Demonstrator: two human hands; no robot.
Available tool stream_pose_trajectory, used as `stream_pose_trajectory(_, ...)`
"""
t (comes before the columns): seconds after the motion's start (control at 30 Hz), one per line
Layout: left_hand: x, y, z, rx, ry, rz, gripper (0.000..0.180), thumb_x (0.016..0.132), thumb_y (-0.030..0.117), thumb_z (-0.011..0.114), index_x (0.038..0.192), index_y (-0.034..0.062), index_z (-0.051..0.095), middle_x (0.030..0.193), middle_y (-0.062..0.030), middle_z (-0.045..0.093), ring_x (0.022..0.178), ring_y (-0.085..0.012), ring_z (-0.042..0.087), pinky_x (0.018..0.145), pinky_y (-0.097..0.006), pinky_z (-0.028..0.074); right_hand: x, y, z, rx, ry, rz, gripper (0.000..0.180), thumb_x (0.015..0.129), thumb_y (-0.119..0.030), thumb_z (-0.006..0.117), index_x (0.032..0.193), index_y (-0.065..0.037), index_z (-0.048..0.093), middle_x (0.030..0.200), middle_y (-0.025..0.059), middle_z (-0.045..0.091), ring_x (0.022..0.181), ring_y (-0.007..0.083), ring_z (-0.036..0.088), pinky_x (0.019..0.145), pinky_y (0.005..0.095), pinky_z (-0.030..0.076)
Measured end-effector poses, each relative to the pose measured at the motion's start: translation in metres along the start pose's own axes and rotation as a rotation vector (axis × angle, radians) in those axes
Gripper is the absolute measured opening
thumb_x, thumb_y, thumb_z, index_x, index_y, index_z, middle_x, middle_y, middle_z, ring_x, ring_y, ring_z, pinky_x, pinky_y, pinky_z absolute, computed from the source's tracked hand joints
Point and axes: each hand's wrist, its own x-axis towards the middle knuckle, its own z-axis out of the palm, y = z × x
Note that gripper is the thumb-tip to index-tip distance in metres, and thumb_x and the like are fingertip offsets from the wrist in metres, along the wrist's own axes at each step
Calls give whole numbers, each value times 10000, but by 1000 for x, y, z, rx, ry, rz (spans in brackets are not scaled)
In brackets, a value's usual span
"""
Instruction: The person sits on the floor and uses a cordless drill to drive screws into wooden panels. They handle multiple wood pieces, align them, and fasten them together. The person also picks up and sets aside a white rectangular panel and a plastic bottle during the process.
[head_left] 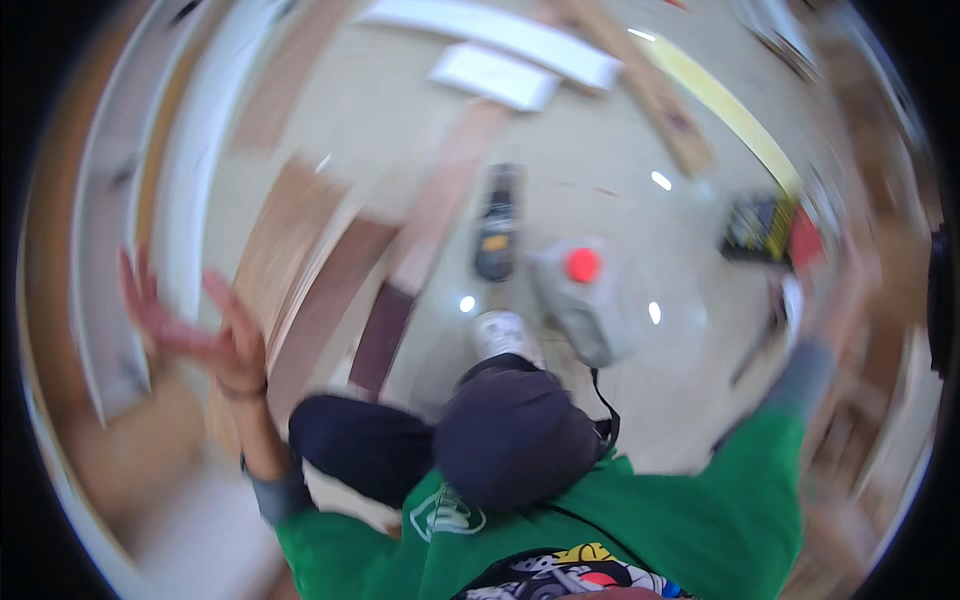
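Observation:
The whole picture is smeared by motion. My left hand [195, 325] is lifted at the left with its fingers spread and nothing in it, over brown wooden planks [300, 260] lying on the pale floor. My right arm in a green and grey sleeve reaches out to the right. My right hand [852, 275] is a blur near a black and yellow box [757, 228], and I cannot make out its fingers. My dark trouser knees and a white shoe [503, 333] show below the middle.
A grey jug with a red cap [583, 290] and a black tool [498, 222] lie on the glossy floor ahead. White boards [500, 50] and more wooden strips [655, 95] lie farther off. A long white panel [110, 250] curves along the left.

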Motion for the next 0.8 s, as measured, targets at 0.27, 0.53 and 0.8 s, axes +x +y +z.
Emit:
stream_pose_trajectory(0.27,-165,-93,-146,281,461,-810,367,944,84,561,1264,-55,445,1305,-193,523,1171,-278,550,985,-392,434,-250,234,78,-348,-630,145,417,938,-64,539,1334,16,437,1073,67,610,959,161,592,863,314,513)
stream_pose_trajectory(0.53,-259,-114,-224,322,-284,-929,518,883,290,717,1275,7,532,1276,-159,558,1213,-294,518,1058,-407,377,-417,433,34,-1008,-322,1019,695,864,-146,709,1452,-88,343,1282,145,548,1051,287,606,877,410,493)
stream_pose_trajectory(0.8,-234,-153,-115,61,-715,-391,1235,520,597,870,1522,149,305,1497,-225,371,1359,-435,382,1126,-559,296,-377,511,6,-1093,-508,81,537,882,-130,755,1333,1,494,1226,99,588,1067,210,582,976,364,456)
